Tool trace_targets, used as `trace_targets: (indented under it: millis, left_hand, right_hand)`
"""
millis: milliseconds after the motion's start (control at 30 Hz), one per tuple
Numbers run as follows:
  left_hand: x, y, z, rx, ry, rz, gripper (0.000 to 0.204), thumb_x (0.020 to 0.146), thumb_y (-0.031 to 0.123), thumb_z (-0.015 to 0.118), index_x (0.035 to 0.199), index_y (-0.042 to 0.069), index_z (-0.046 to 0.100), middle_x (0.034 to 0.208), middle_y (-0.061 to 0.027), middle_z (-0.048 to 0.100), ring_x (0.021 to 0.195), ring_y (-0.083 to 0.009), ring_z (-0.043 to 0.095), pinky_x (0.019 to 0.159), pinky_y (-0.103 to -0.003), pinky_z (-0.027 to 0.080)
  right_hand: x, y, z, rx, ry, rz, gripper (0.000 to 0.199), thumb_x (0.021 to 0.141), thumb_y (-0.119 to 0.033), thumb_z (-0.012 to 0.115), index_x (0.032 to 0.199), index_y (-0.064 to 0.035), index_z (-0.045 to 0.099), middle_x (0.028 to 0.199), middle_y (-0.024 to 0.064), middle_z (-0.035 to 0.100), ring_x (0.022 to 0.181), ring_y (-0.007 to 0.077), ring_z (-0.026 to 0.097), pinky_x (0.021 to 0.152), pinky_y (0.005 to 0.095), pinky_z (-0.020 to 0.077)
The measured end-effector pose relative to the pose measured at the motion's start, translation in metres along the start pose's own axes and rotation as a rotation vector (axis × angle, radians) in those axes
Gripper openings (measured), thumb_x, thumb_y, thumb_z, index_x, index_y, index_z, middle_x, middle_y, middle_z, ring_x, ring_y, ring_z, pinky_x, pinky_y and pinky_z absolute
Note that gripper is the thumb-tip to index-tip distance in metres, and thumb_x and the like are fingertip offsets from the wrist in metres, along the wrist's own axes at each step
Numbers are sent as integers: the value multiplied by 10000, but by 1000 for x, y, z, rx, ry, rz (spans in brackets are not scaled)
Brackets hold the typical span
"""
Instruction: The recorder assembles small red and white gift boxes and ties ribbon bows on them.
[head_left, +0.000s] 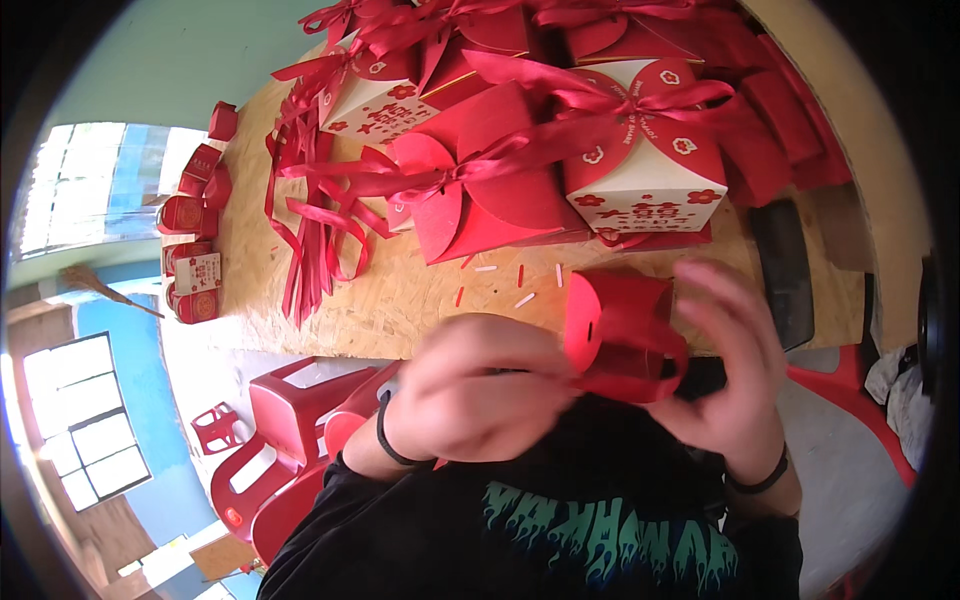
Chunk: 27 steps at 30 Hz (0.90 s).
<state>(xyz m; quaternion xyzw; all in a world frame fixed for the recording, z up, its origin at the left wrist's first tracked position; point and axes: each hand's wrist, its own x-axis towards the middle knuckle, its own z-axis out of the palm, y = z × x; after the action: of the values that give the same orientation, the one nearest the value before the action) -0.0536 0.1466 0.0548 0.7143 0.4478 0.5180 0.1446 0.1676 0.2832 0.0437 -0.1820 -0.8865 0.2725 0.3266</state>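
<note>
The small red box [622, 320] is at the near edge of the worktop [400, 315], by the big boxes with bows [500, 215], and the right hand [683, 340] is spread wide beside it, while the left hand [490, 385] is too blurry to tell if it holds anything.

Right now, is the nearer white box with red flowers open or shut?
Shut: the nearer white box has its curved flaps folded together on top, beneath a ribbon bow.
</note>
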Motion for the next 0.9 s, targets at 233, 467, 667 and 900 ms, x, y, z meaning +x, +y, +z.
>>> trace_targets:
  millis: [233, 467, 667, 900]
  left_hand:
    - [5, -10, 24, -11, -55, 156, 278, 755, -42, 784, 983, 46, 652, 937, -91, 692, 648, -199, 663, 532, -301, 509]
    - [-9, -23, 22, 199, 3, 88, 356, 714, -18, 809, 1027, 42, 650, 897, -71, 687, 676, -203, 643, 582, -315, 512]
    - [-7, -10, 24, 270, -139, -387, 537, 761, 22, 805, 1239, -28, 566, 846, -97, 647, 700, -227, 658, 633, -321, 537]
    - [-15, -10, 19, 48, -74, -432, 518, 815, -46, 671, 1308, -57, 512, 866, -116, 649, 763, -199, 678, 718, -306, 559]
  right_hand:
    - [14, -12, -3, 433, -170, -112, 386, 691, -64, 892, 931, -104, 592, 998, 65, 751, 798, 227, 686, 923, 478, 508]
    - [5, -10, 3, 359, -143, -73, 223, 744, 1, 805, 912, -82, 683, 896, 35, 709, 724, 207, 642, 895, 451, 498]
    - [3, -6, 4, 206, -44, -18, 228, 750, 55, 742, 941, -66, 707, 901, 58, 706, 808, 223, 663, 882, 439, 504]
    - [11, -13, 11, 174, -54, 35, 162, 810, 54, 687, 931, -52, 667, 844, 83, 687, 743, 253, 661, 887, 421, 499]
